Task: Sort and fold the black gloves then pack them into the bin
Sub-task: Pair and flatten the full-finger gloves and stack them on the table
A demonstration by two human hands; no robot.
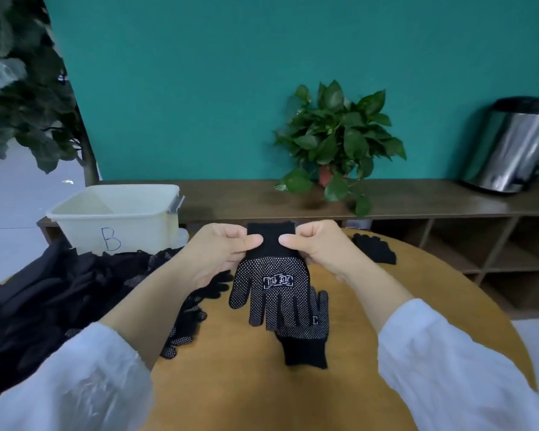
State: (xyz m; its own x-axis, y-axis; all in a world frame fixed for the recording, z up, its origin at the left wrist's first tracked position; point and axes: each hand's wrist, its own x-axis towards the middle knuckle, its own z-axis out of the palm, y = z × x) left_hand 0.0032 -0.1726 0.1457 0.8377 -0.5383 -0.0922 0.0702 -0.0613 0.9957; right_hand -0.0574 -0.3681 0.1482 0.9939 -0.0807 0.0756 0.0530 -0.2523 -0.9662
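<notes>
A black glove (271,287) with white grip dots and a white printed label hangs fingers down above the round wooden table (237,384). My left hand (218,253) and my right hand (316,247) each pinch its plain black cuff from either side. A second dotted glove (308,340) lies flat on the table under it, cuff toward me. A heap of black gloves (59,306) fills the table's left side. A cream bin (119,216) marked "B" stands behind the heap; its inside looks bare.
Another black glove (375,248) lies at the table's far right. Behind the table runs a low wooden shelf (417,197) carrying a potted plant (333,144) and a steel pedal bin (514,147). A teal wall backs it all.
</notes>
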